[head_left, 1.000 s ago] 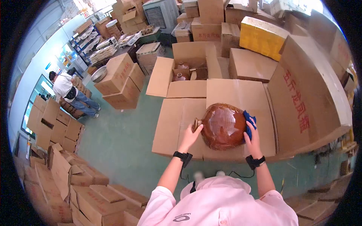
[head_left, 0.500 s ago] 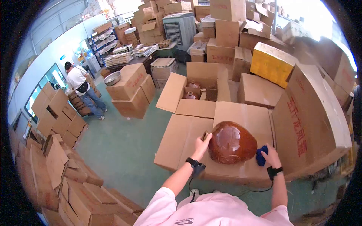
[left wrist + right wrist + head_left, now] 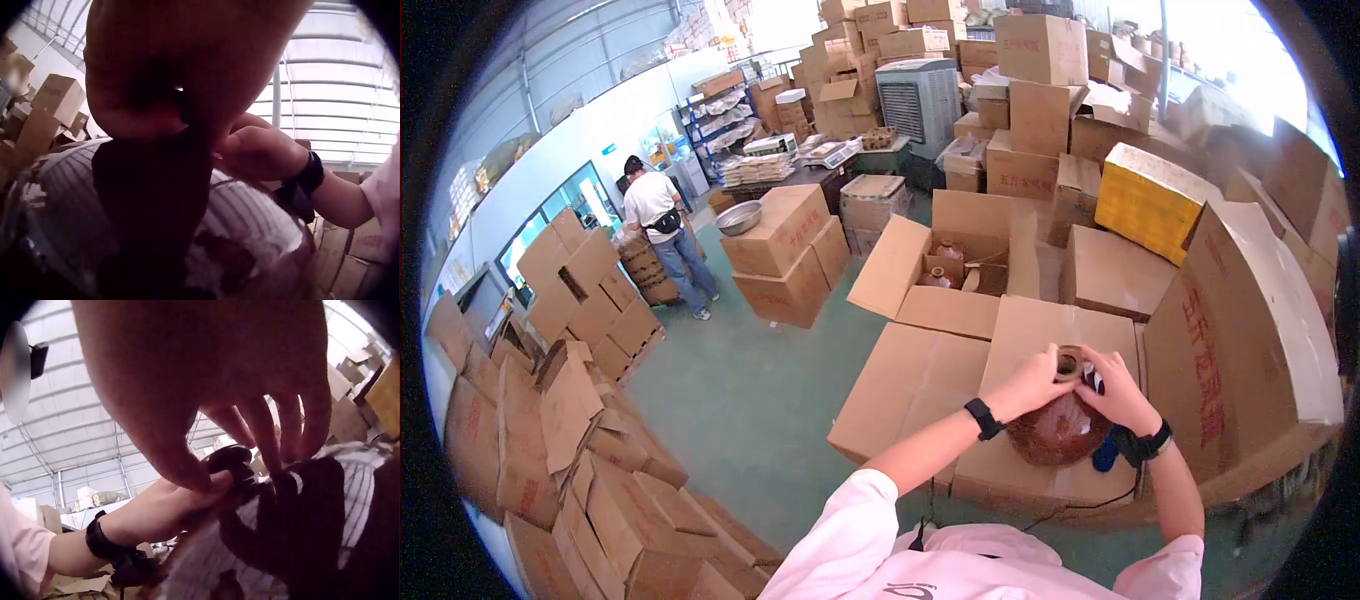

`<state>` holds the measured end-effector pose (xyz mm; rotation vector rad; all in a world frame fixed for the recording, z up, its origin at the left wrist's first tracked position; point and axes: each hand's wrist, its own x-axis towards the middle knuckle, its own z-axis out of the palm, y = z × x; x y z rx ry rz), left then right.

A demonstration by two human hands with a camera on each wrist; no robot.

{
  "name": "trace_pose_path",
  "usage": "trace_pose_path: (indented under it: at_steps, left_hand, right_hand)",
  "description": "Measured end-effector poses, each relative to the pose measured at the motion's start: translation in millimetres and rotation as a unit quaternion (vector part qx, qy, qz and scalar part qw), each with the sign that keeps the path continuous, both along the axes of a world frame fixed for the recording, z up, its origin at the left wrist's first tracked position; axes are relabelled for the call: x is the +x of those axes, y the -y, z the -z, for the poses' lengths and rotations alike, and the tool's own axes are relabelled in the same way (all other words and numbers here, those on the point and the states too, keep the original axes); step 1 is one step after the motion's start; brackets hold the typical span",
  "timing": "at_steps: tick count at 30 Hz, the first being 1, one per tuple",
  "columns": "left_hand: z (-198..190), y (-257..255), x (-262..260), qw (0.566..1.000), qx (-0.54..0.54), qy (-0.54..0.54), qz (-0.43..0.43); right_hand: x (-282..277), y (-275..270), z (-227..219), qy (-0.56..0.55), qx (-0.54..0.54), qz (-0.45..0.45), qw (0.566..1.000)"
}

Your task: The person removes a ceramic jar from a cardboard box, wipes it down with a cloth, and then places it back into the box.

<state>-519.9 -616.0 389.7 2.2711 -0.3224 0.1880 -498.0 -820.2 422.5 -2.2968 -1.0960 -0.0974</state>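
A glossy brown ceramic jar (image 3: 1050,438) stands upright on a closed carton (image 3: 1040,318), its round mouth facing up. My left hand (image 3: 1028,385) grips the jar's neck from the left. From the other side, my right hand (image 3: 1128,402) holds the neck, with thumb and fingers spread round it in the right wrist view, where the dark neck (image 3: 230,459) shows between both hands. Under my right wrist, a blue cloth (image 3: 1106,456) lies beside the jar, partly covered by the wrist strap. The left wrist view shows the jar's shiny shoulder (image 3: 69,181) below my hand.
Beyond the jar, an open carton (image 3: 955,308) contains brown jars (image 3: 940,278). A tall carton flap (image 3: 1235,350) rises at the right, with a yellow box (image 3: 1150,210) behind it. Stacked cartons (image 3: 785,250) and a person (image 3: 665,225) are across the green floor.
The jar has gone from lying on its side to upright. My right hand has let go of the blue cloth and moved to the neck; the left hand kept hold there. The head view has shifted.
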Motion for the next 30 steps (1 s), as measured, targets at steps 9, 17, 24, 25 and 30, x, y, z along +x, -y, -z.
trace_pose_path:
  at_steps: [9, 17, 24, 25, 30]
  left_hand:
    - [24.0, 3.9, 16.0, 0.994, 0.007, 0.054, 0.097]
    - [9.3, -13.0, -45.3, 0.995, 0.038, 0.081, 0.038]
    - [69.9, -70.9, -142.3, 0.981, 0.156, 0.008, -0.112]
    - [82.6, -85.3, -157.9, 0.978, 0.164, -0.009, -0.127]
    - [141.5, -157.2, -258.5, 0.956, 0.148, -0.066, -0.246]
  right_hand:
    - [1.2, 7.2, -6.3, -0.051, -0.002, -0.052, 0.997]
    - [9.3, -21.8, -37.2, 0.005, -0.178, -0.037, 0.983]
    - [15.7, -32.8, -21.6, 0.017, -0.188, -0.053, 0.981]
    - [14.0, -30.3, -18.5, 0.03, -0.183, -0.049, 0.981]
    - [-37.2, -24.0, -27.2, 0.095, -0.138, -0.06, 0.984]
